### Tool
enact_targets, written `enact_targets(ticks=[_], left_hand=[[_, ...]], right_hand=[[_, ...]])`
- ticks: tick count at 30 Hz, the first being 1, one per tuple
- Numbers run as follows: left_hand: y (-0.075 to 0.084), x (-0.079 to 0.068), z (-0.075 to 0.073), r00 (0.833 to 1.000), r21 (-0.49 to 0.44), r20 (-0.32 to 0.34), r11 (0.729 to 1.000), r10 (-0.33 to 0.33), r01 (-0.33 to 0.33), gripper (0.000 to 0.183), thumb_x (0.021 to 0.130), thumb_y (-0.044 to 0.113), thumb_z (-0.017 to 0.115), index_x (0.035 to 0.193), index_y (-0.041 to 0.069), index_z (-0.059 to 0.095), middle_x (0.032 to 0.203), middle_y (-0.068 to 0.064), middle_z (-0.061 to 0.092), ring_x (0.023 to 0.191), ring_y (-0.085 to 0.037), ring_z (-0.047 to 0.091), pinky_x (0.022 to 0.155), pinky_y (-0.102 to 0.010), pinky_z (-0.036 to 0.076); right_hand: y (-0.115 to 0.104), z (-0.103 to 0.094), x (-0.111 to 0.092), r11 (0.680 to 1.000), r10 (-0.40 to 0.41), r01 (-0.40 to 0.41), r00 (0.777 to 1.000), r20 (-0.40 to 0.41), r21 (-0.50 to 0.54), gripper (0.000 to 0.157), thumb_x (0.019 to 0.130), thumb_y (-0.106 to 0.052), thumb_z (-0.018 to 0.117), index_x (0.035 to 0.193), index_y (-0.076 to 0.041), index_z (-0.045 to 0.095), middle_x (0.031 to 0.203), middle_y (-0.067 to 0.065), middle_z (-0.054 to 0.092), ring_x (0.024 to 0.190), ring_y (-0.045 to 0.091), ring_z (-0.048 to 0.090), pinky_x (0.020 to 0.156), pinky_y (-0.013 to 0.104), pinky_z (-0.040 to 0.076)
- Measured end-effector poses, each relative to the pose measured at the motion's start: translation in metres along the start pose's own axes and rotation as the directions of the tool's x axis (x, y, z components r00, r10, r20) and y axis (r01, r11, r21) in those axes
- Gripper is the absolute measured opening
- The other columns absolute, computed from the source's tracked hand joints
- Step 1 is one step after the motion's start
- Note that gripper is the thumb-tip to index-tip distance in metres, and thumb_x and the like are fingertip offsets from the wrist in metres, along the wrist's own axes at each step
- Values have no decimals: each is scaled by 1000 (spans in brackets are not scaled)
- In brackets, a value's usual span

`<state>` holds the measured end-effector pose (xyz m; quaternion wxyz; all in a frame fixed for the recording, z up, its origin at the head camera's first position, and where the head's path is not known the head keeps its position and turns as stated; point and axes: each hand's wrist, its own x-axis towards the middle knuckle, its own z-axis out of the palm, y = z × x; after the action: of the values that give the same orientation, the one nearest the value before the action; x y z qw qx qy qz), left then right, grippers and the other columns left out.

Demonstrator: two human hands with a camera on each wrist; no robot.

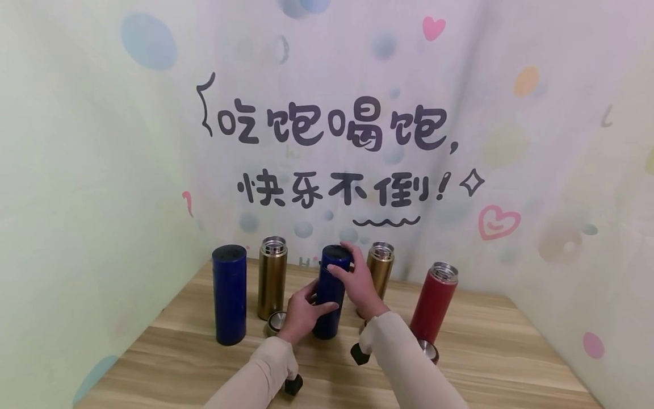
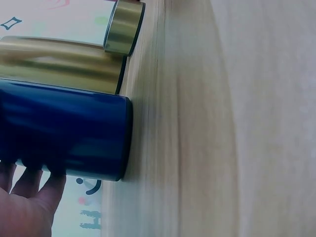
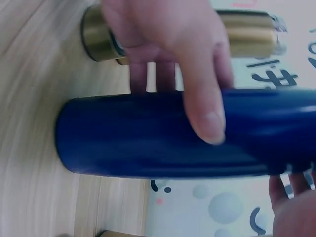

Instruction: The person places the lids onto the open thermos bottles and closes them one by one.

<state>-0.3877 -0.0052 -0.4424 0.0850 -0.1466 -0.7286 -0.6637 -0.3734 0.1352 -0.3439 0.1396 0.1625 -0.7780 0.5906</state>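
A dark blue thermos bottle (image 1: 329, 309) stands upright between both hands, close over the wooden table. My left hand (image 1: 302, 315) grips its body from the left side; the thumb lies across the front, as the right wrist view shows. Higher up, my right hand (image 1: 359, 281) holds the blue lid (image 1: 335, 254) at the top, thumb in front and fingers behind. An edge line between lid and body shows in the head view. The blue bottle's lower part (image 2: 94, 133) fills the left of the left wrist view, with left-hand fingertips (image 2: 52, 185) at its side.
Another blue bottle (image 1: 229, 295) stands at the left. Two lidless gold bottles (image 1: 272, 281) (image 1: 381, 267) stand behind, and a lidless red bottle (image 1: 434, 304) at the right. A gold lid (image 1: 276, 322) and a red-sided lid (image 1: 428, 349) lie on the table (image 1: 490, 363). Printed cloth walls surround it.
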Motion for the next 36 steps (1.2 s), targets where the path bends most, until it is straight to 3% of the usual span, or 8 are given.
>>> enact_targets(ticks=[4,9,19,29,36], left_hand=[[0,0,0,1000,-20,9,1000,12,-11,78,80,31,81,146,8,45,137,-16,54,121,-35,55,96,-51,46],[0,-1,-1,1000,-28,19,1000,9,-8,78,81,32,81,146,8,44,138,-17,53,122,-36,54,97,-52,46],[2,-1,-2,1000,-24,14,1000,21,-20,78,80,32,81,145,9,46,137,-16,54,121,-35,55,95,-50,47],[1,-1,-2,1000,-2,12,1000,14,-14,79,79,33,81,145,9,45,138,-17,54,121,-36,54,95,-47,48],[1,-1,-2,1000,-10,15,1000,-13,13,82,78,37,82,146,11,44,140,-14,52,123,-35,53,96,-47,47]], right_hand=[[-1,-9,4,998,-14,10,997,75,60,55,94,-14,63,145,-12,44,144,16,44,131,34,41,105,55,35],[-9,-11,0,1000,-15,14,996,89,14,54,95,-13,62,145,-8,43,142,20,45,126,38,47,101,55,41],[5,-3,2,989,-45,35,996,-72,-141,57,87,-35,74,139,-22,53,138,5,53,124,27,49,99,55,42],[4,11,0,971,-85,34,974,-209,-235,60,82,-37,78,134,-15,55,125,7,56,110,24,53,93,46,49],[1,21,1,952,-99,0,947,-307,-307,58,80,-38,80,127,-14,55,121,10,55,108,26,52,89,46,51]])
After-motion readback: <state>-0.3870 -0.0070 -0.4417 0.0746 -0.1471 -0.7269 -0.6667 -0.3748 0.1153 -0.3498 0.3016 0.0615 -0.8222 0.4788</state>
